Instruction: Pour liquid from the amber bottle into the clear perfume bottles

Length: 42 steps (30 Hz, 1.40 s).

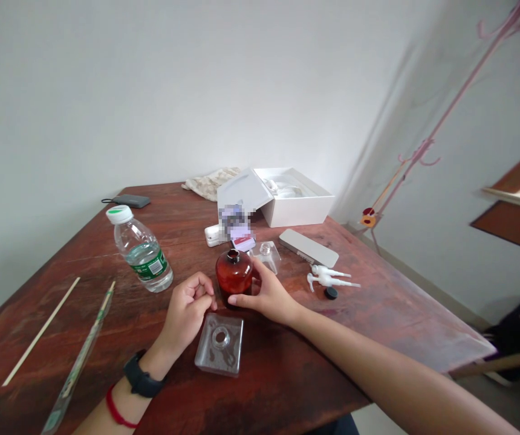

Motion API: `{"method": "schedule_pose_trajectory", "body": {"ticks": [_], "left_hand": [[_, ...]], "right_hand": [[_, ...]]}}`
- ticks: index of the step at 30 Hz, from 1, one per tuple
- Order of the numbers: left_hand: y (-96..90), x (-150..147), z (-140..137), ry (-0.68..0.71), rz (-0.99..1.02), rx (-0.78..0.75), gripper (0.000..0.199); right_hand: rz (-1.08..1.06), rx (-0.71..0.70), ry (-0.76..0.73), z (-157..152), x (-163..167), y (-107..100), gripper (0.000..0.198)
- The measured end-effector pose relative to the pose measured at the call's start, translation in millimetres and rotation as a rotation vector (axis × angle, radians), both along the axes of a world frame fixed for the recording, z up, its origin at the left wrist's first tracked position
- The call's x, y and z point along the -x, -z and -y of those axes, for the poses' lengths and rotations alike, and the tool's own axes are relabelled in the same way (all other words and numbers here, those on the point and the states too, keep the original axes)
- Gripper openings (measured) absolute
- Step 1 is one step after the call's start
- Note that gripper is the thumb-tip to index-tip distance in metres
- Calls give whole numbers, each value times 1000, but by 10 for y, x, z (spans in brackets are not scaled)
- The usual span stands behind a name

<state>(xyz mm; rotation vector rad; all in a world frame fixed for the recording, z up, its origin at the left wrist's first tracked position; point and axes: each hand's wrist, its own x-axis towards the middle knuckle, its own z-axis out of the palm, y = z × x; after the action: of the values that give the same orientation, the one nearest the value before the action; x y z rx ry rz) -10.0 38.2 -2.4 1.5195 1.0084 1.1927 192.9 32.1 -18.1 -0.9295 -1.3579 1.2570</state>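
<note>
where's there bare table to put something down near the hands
Bare wood lies between the water bottle and the chopsticks, and along the table to the right of the pump heads. It is crowded around the amber bottle, held by the right hand, with the left hand and clear tray close by.

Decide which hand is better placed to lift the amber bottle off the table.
Probably the right hand: its fingers already wrap the amber bottle. The left hand is curled beside it, just short of its side.

bare forearms; left wrist: black watch (pixel 139 378), red string bracelet (pixel 115 409).
</note>
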Motion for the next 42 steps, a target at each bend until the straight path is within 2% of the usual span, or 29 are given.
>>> {"method": "schedule_pose_trajectory", "body": {"ticks": [6, 11, 19, 22, 25, 30, 34, 42], "left_hand": [[-133, 38, 28, 123, 49, 18, 6], [-219, 67, 46, 60, 81, -49, 7], [-161, 33, 35, 9, 211, -49, 18], [-126, 37, 14, -13, 231, -48, 35], [-115, 44, -4, -45, 287, 24, 46], [-151, 42, -16, -61, 325, 116, 39], [-169, 38, -15, -76, 331, 122, 39], [-186, 61, 27, 1, 365, 105, 44]], "right_hand": [[-15, 5, -4, 7, 5, -2, 84], [-6, 2, -2, 2, -1, 18, 86], [-30, 24, -12, 2, -3, 27, 88], [-45, 27, -13, 1, 3, 32, 88], [-41, 28, -10, -2, 4, 41, 89], [-40, 34, -17, -5, -3, 43, 91], [-36, 36, -12, -6, -6, 42, 93], [-18, 13, -19, 1, -12, 45, 95]]}}
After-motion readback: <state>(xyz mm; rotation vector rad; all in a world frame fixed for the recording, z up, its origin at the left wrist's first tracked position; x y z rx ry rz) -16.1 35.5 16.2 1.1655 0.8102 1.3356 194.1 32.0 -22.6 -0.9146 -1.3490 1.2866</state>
